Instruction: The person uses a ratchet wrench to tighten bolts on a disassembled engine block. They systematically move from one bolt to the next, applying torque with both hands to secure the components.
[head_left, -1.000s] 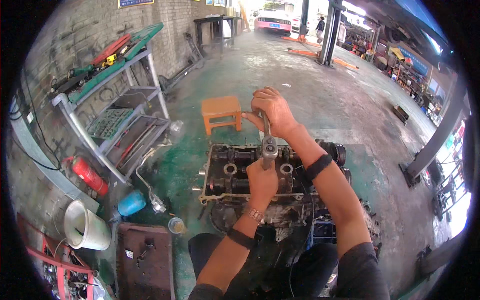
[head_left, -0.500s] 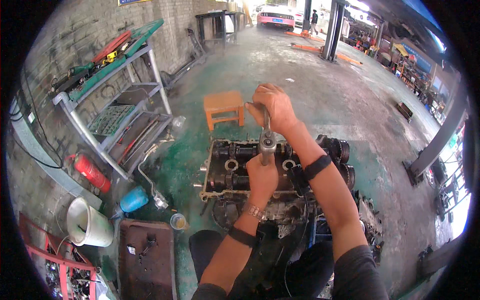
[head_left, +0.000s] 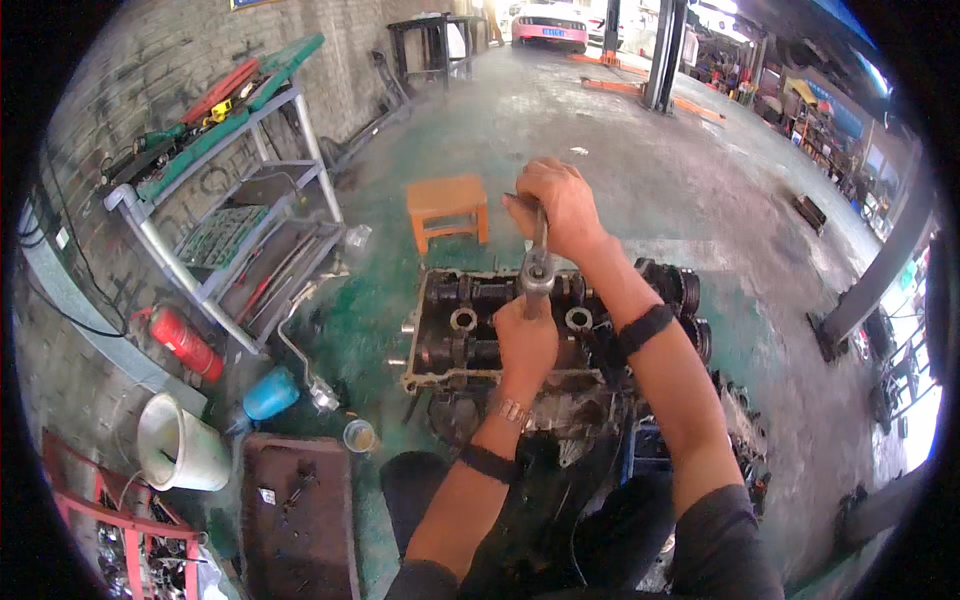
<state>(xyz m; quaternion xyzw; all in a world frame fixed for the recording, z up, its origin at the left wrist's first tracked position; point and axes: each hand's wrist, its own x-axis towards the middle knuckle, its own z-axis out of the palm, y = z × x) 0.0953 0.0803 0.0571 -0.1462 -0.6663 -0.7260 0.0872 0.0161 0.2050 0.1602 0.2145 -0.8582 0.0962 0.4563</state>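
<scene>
A metal ratchet wrench stands over an engine with its top exposed, showing dark camshafts and round openings. My right hand is closed around the far end of the ratchet's handle. Just below the ratchet head, my left hand wraps around the shaft beneath it. That hand hides the shaft's lower end and where it meets the engine. Round toothed wheels sit at the engine's right end, partly behind my right forearm.
An orange wooden stool stands beyond the engine. Leftward are a tool cart, a red fire extinguisher, a white bucket and a brown tray. A small cup sits near the tray. A lift post rises farther off.
My right hand and the ratchet handle have shifted slightly to the right. My left hand stays around the shaft. A distant person near the lift post is no longer visible.
</scene>
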